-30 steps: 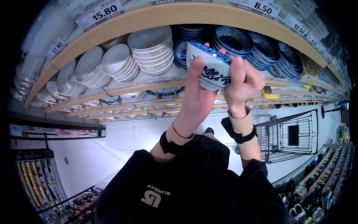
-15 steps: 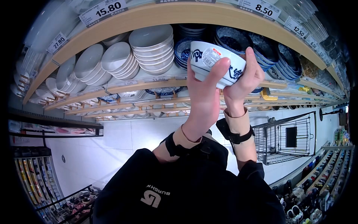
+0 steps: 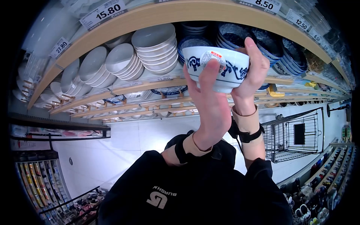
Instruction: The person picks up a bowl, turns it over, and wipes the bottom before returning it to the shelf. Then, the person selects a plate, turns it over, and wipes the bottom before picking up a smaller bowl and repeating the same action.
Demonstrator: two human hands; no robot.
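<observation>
A white bowl [image 3: 234,63] with blue scroll patterns is held up in front of the shelf, nearly upright. A round label [image 3: 212,60] with a red strip sticks to its side. My left hand [image 3: 210,88] grips the bowl's left part, its thumb over the lower edge of the label. Around the right side of the bowl is my right hand [image 3: 253,71], with fingers reaching up past the rim. Behind the bowl stand stacks of dark blue bowls [image 3: 232,33], partly hidden by it.
Stacked white bowls [image 3: 155,48] fill the shelf at left. A wooden shelf edge [image 3: 180,14] with price tags crosses the top. A wire shopping cart [image 3: 292,135] stands at right on the white floor [image 3: 123,144]. More racks line both lower corners.
The bowl has turned to a more level pose and sits slightly lower. My left thumb has slid down and left onto the label's edge. The view has shifted slightly.
</observation>
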